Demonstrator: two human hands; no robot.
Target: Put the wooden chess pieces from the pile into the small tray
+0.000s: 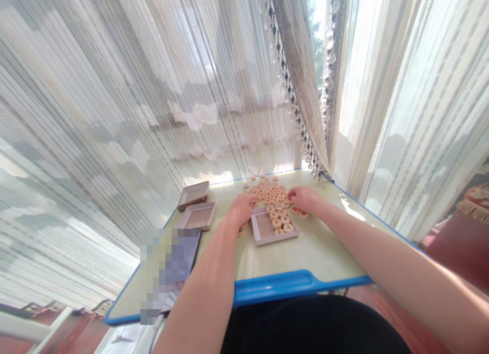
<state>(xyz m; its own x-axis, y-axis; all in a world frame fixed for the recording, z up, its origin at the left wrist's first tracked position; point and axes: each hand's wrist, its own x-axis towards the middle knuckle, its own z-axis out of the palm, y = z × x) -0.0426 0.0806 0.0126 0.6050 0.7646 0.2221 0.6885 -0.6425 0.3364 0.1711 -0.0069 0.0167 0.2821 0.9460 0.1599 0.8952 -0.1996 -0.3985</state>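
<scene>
Round wooden xiangqi pieces (268, 201) with red or dark characters lie in a loose heap at the far middle of the table. My left hand (243, 205) is at the heap's left edge, thumb and fingers closed about a piece. On the heap's right side, my right hand (303, 197) pinches a piece at its fingertips, mostly covered by them. Between my forearms rests a shallow open box (263, 239). Its right part holds two columns of pieces with dark characters; its left part shows bare bottom. Two red-character pieces (299, 212) lie below my right hand.
Another shallow box (198, 216) lies at the left, with stacked box parts (194, 195) behind it. A dark flat item (183, 252), partly blurred out, is near the left edge. The table has a blue rim (275, 288). Striped curtains (171, 89) hang close behind.
</scene>
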